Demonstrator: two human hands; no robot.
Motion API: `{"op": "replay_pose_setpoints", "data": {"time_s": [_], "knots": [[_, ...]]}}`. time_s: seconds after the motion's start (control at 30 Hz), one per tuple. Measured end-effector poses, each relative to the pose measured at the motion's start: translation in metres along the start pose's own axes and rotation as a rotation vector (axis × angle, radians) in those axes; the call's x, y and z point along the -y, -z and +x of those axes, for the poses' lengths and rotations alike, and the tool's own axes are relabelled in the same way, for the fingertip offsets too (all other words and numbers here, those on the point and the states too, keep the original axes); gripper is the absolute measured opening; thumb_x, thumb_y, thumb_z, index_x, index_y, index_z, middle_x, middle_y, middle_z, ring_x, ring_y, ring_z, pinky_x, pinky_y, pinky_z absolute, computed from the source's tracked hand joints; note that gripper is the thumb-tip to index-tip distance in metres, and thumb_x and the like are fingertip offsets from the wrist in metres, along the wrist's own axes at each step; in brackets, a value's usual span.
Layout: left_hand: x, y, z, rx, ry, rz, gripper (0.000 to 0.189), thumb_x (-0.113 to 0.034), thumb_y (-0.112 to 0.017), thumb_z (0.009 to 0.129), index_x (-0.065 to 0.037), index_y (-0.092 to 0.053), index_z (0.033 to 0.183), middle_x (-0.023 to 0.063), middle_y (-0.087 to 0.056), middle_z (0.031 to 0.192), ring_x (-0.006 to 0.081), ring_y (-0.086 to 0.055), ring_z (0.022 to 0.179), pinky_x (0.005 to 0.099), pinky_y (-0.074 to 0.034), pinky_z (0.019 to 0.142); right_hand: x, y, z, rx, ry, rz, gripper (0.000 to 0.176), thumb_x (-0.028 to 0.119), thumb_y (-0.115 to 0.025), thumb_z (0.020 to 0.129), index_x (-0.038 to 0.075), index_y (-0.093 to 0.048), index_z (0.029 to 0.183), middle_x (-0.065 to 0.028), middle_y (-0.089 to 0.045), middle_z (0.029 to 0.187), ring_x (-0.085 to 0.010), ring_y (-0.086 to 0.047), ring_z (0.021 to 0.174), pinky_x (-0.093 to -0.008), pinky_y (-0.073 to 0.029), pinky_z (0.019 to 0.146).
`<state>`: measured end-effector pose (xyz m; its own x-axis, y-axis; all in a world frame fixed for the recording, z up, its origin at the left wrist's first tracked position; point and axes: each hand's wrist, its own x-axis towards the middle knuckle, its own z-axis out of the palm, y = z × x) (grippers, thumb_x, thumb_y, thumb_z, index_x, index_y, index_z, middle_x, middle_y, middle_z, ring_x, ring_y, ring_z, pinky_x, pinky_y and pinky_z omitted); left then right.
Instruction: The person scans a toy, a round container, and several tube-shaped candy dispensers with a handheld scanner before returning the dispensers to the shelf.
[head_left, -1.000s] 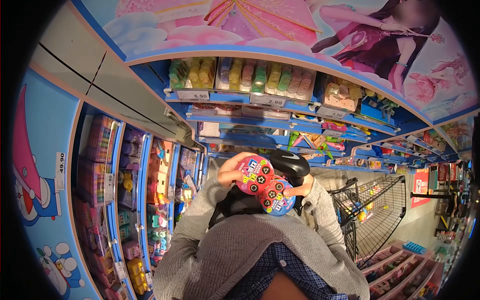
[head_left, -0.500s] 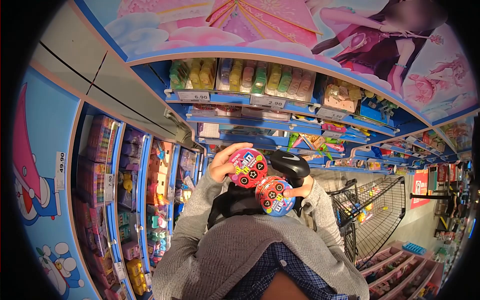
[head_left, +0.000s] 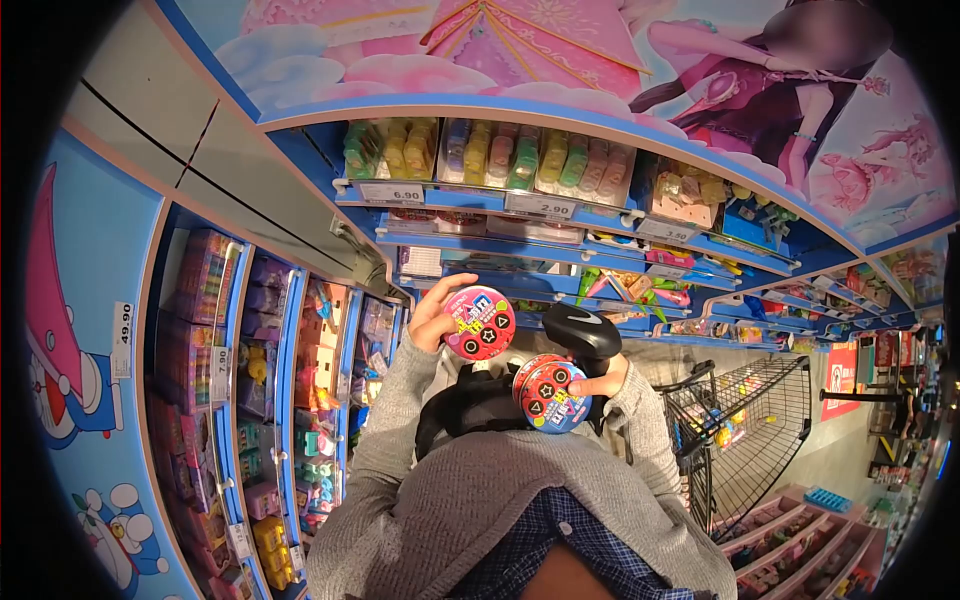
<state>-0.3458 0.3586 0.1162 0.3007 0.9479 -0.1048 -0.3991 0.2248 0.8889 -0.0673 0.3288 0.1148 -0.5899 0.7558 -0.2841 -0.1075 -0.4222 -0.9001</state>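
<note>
My left hand (head_left: pixel 432 322) is closed round the left edge of a round pink and red tin (head_left: pixel 478 322), its printed lid with star, circle and triangle marks facing up at me. In my right hand (head_left: pixel 604 382) is a similar round tin, red and blue (head_left: pixel 548 392), with the thumb pressed on its lid. A gap separates the two tins. Just beyond the right one sits a black rounded object with a white swoosh (head_left: pixel 582 331), and a black bag (head_left: pixel 450 412) lies against my front below the left tin.
Shelves with small bottles (head_left: pixel 500 152) and price tags run ahead of me. Toy shelves (head_left: pixel 255 370) stand close on the left. To the right is a black wire shopping cart (head_left: pixel 755 425) with colourful items in it, near a pink divided display rack (head_left: pixel 800 545).
My left hand has moved left and slightly up with the pink tin, away from the other one. The right hand with its tin has barely moved.
</note>
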Motion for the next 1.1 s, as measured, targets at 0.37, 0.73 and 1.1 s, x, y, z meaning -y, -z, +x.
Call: {"op": "replay_pose_setpoints", "data": {"time_s": [0.37,0.73,1.1], "knots": [[0.038,0.042,0.009,-0.124,-0.023,0.021,0.056,0.003,-0.039,0.055,0.002,-0.043,0.111,0.0109,-0.053,0.098,0.0152,-0.052,0.089,0.0225,-0.040,0.078,-0.004,0.000,-0.001,-0.007,0.000,0.030,0.072,0.003,-0.075,0.054,0.004,-0.040,0.116,-0.0036,-0.047,0.104,-0.0132,-0.043,0.094,-0.0289,-0.035,0.083],[0.029,0.084,0.048,-0.513,-0.309,0.420,0.032,0.008,-0.049,0.072,0.006,-0.045,0.104,0.0116,-0.055,0.096,0.0161,-0.052,0.089,0.0258,-0.041,0.080,-0.004,-0.001,-0.007,-0.053,0.020,-0.017,0.071,0.003,-0.076,0.052,0.005,-0.041,0.114,-0.0023,-0.049,0.100,-0.0126,-0.044,0.091,-0.0286,-0.036,0.082],[0.026,0.144,0.100,-0.438,-0.477,0.367,0.025,-0.008,-0.050,0.080,0.003,-0.048,0.103,0.0075,-0.055,0.094,0.0144,-0.051,0.083,0.0240,-0.039,0.075,-0.008,-0.002,-0.017,-0.113,0.041,-0.011,0.064,0.007,-0.076,0.052,0.005,-0.044,0.108,-0.0028,-0.048,0.095,-0.0136,-0.045,0.090,-0.0284,-0.037,0.080]]}}
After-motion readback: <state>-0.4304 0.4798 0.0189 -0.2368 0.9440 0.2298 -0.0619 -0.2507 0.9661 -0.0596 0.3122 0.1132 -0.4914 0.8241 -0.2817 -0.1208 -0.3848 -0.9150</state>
